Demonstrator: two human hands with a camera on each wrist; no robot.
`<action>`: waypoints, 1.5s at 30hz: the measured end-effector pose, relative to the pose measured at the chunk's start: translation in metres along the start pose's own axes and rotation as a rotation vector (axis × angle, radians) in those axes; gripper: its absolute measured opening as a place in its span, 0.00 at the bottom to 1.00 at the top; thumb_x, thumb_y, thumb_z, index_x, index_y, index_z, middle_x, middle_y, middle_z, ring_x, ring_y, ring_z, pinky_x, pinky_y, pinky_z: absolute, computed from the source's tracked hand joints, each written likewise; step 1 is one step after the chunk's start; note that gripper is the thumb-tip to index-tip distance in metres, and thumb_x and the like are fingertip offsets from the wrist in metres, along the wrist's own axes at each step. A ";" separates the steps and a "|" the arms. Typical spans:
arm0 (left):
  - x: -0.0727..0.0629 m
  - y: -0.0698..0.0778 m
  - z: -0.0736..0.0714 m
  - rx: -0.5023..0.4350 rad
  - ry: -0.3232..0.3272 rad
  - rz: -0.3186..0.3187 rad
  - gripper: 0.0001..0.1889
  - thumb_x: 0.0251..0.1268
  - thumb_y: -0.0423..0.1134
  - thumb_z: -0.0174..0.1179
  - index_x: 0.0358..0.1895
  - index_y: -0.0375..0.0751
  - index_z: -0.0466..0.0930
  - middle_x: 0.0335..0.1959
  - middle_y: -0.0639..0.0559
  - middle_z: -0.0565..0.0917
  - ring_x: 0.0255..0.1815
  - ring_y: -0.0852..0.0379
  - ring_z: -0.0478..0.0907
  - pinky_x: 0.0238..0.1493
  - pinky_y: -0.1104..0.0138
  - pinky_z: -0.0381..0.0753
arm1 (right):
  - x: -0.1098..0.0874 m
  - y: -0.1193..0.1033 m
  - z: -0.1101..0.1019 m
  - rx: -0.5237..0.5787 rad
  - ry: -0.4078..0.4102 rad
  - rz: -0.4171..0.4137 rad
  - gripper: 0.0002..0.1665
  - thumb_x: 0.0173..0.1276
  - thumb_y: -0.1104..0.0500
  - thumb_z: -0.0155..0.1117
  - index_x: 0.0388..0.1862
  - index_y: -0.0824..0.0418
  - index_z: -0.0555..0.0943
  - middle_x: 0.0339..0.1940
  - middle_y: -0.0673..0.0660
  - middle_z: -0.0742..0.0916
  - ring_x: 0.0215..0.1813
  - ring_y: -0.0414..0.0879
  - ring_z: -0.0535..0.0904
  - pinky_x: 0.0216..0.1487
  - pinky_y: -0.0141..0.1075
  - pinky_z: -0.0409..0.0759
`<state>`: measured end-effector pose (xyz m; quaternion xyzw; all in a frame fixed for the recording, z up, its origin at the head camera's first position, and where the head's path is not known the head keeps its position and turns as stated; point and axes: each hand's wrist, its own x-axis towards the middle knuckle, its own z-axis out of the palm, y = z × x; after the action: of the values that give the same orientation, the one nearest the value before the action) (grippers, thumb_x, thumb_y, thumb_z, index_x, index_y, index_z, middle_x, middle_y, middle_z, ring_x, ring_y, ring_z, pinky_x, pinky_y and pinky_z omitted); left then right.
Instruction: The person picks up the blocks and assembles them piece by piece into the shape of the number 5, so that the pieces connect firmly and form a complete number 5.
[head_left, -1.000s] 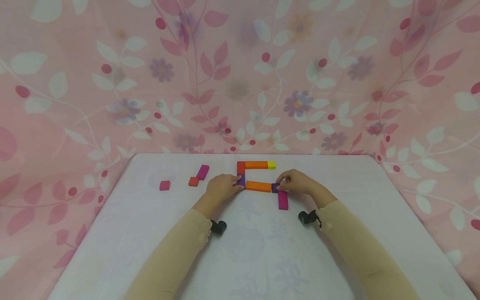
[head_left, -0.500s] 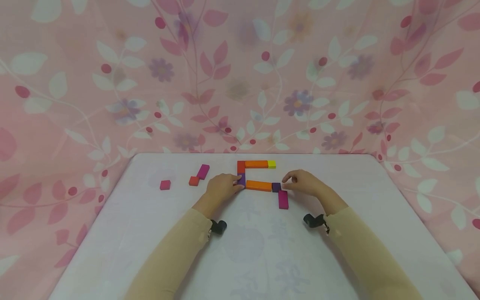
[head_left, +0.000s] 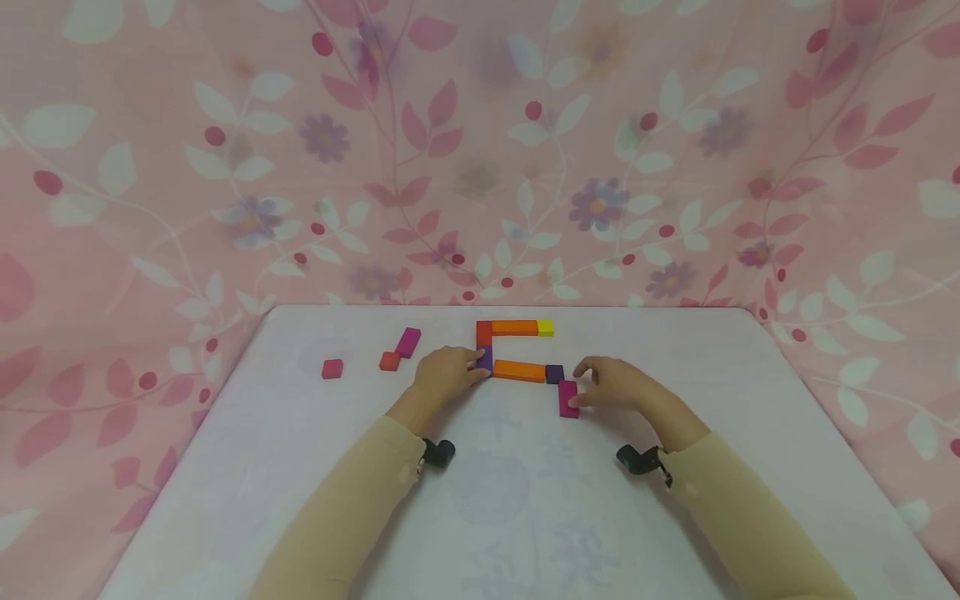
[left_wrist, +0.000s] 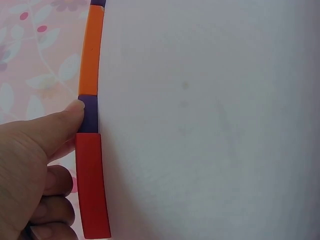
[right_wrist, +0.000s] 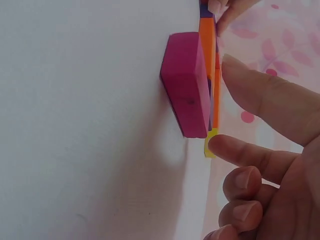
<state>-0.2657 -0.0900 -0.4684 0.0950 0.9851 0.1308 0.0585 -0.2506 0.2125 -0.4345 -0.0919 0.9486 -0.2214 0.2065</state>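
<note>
My left hand (head_left: 447, 372) pinches a purple block (head_left: 486, 361) between thumb and index finger. In the left wrist view the purple block (left_wrist: 89, 114) lies between an orange block (left_wrist: 92, 50) and a red block (left_wrist: 91, 185); the hand hides most of that red block in the head view. An orange block (head_left: 519, 371) runs right to a dark purple cube (head_left: 554, 374). Below the cube lies a magenta block (head_left: 567, 399). My right hand (head_left: 618, 385) is beside it, thumb over its right edge in the head view, index finger spread away; whether it touches is unclear.
Beyond the purple block stand a red block (head_left: 483, 332), an orange block (head_left: 514, 327) and a yellow cube (head_left: 545, 328). To the left lie a magenta block (head_left: 408, 342), an orange-red cube (head_left: 389, 361) and a pink cube (head_left: 332, 368). A floral curtain (head_left: 480, 167) hangs behind the table (head_left: 510, 525).
My right hand has let go of the dark purple cube, drawn right, then come nearer to the magenta block below it. The left hand keeps its place.
</note>
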 end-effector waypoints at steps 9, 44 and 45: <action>-0.001 0.001 -0.001 -0.002 -0.009 0.000 0.29 0.65 0.61 0.63 0.68 0.61 0.76 0.61 0.49 0.82 0.60 0.45 0.79 0.57 0.53 0.79 | -0.001 0.000 0.013 0.008 -0.021 0.051 0.37 0.52 0.44 0.81 0.57 0.55 0.77 0.53 0.60 0.83 0.54 0.55 0.77 0.56 0.54 0.79; -0.003 0.001 -0.002 0.007 -0.008 -0.003 0.29 0.65 0.61 0.63 0.68 0.63 0.75 0.62 0.49 0.82 0.61 0.46 0.78 0.58 0.53 0.78 | -0.004 0.002 0.018 -0.009 0.028 -0.092 0.32 0.55 0.49 0.81 0.59 0.52 0.81 0.47 0.57 0.83 0.51 0.53 0.76 0.57 0.52 0.79; -0.003 0.001 -0.002 0.006 -0.006 -0.002 0.28 0.65 0.61 0.63 0.68 0.63 0.75 0.62 0.49 0.82 0.61 0.46 0.78 0.58 0.53 0.79 | -0.004 0.002 0.017 -0.011 0.029 -0.097 0.32 0.55 0.49 0.81 0.59 0.52 0.81 0.47 0.57 0.83 0.51 0.53 0.77 0.57 0.52 0.79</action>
<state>-0.2626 -0.0899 -0.4656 0.0946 0.9854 0.1273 0.0613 -0.2397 0.2087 -0.4482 -0.1358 0.9471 -0.2276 0.1810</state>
